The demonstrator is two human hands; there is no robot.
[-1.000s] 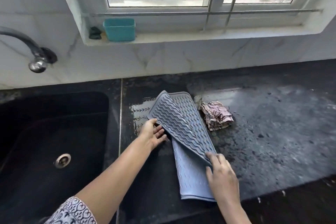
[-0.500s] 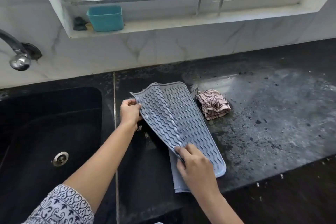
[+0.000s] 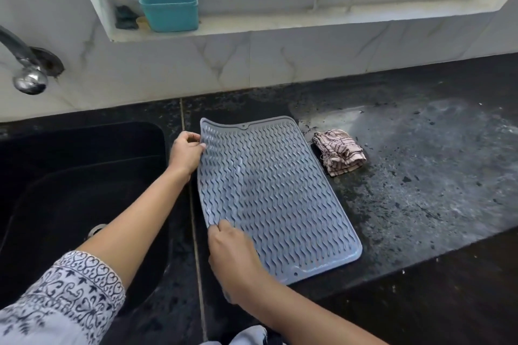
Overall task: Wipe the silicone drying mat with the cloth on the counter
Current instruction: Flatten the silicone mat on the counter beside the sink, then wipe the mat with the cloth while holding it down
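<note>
A grey-blue silicone drying mat (image 3: pixel 269 193) with wavy ridges lies spread out, ridged side up, on the black counter (image 3: pixel 420 190). My left hand (image 3: pixel 186 151) pinches its far left edge, which is lifted slightly. My right hand (image 3: pixel 232 255) grips the mat's near left edge. A crumpled, striped pinkish cloth (image 3: pixel 339 152) lies on the counter just right of the mat's far corner, touched by neither hand.
A black sink (image 3: pixel 78 204) sits left of the mat, with a metal tap (image 3: pixel 26 75) above it. On the window sill stand a teal tub (image 3: pixel 169 10) and a dark scrubber (image 3: pixel 125 18). The counter right of the cloth is wet and speckled.
The mat was folded over on itself; both hands have opened it leftward, so it now lies spread out with the ridged side up. The cloth has not moved.
</note>
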